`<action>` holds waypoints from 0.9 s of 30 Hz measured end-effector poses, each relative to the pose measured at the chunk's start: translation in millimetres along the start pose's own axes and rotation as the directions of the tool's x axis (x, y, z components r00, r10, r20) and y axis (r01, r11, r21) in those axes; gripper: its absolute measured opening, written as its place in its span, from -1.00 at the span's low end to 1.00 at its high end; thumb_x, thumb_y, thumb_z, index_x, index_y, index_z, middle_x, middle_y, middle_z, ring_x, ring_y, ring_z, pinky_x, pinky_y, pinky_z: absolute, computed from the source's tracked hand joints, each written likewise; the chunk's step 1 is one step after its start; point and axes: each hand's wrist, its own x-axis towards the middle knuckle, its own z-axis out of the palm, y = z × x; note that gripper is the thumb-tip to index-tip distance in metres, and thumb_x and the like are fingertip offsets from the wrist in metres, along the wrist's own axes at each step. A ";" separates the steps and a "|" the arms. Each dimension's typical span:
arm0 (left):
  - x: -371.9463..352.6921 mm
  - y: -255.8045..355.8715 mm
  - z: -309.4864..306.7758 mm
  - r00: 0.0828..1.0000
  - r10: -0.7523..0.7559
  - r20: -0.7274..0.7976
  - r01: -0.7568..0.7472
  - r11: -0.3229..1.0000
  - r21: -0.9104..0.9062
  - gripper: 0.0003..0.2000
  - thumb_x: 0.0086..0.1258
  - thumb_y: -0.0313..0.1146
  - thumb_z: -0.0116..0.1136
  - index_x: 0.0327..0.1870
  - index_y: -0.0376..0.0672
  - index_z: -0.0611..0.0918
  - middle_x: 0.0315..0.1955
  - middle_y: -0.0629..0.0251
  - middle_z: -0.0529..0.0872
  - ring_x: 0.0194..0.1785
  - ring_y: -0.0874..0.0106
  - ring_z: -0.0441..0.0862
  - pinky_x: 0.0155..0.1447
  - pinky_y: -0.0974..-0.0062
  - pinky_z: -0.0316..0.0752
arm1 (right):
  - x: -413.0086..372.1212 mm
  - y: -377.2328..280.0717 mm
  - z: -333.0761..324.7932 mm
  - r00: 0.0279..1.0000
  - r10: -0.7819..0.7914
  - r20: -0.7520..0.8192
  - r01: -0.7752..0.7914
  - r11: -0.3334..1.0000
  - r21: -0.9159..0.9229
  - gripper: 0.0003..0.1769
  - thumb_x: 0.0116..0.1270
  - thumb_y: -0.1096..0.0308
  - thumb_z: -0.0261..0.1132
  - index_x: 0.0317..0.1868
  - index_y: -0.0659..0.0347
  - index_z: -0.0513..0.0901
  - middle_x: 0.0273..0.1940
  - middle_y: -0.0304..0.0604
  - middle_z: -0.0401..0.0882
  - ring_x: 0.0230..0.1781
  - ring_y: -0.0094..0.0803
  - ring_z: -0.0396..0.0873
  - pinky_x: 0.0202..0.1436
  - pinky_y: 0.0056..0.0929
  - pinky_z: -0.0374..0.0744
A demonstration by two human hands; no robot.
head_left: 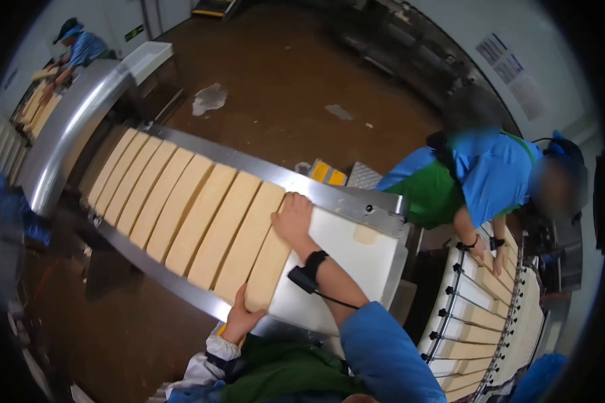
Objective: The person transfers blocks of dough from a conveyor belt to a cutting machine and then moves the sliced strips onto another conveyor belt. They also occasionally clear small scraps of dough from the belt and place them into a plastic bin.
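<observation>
My left hand (240,318) is at the near end of the rightmost pale dough strip (269,272), thumb apart and fingers against its end. At the far end of the same strip, my right hand (294,218) curls its fingers over the dough; a black band with a small device is on that wrist. Several similar dough strips (181,218) lie side by side to the left, with narrow gaps between them. All rest on a white conveyor belt (336,255), whose bare surface shows right of my hands.
Metal rails (242,161) edge the belt, and a curved metal cover (81,127) stands at its left end. On the right, a co-worker (494,174) handles strips on a second conveyor (444,316). Another person (87,47) works at the far left.
</observation>
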 end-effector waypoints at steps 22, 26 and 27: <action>23.8 48.4 52.7 0.950 0.178 0.258 -0.311 0.631 0.710 -0.12 -0.31 -0.20 0.54 0.21 -0.07 0.38 -0.16 -0.14 0.62 -0.12 -0.10 0.60 -0.04 0.11 0.56 | -257.9 146.1 -100.1 0.910 0.386 0.152 -0.396 0.917 0.044 -0.35 0.08 0.23 0.33 0.25 -0.15 0.42 -0.02 0.16 0.40 0.01 0.08 0.43 -0.07 0.03 0.50; 22.2 69.3 74.7 0.925 0.092 0.368 -0.347 0.598 0.722 -0.20 -0.30 -0.27 0.51 0.13 -0.09 0.42 -0.15 -0.07 0.62 -0.10 -0.06 0.60 0.00 0.12 0.56 | -287.5 149.6 -111.2 0.872 0.489 0.027 -0.489 0.867 0.100 -0.42 0.11 0.45 0.20 0.20 -0.15 0.50 -0.06 0.14 0.39 -0.05 0.08 0.41 -0.07 -0.03 0.46; 12.4 79.2 88.4 0.926 0.135 0.352 -0.365 0.557 0.746 -0.26 -0.28 -0.28 0.50 0.08 -0.11 0.45 -0.16 0.00 0.64 -0.09 -0.03 0.58 0.03 0.13 0.53 | -297.6 156.0 -125.4 0.840 0.542 0.033 -0.542 0.833 0.109 -0.41 0.09 0.44 0.23 0.20 -0.15 0.50 -0.08 0.15 0.39 -0.03 0.09 0.41 -0.03 -0.02 0.45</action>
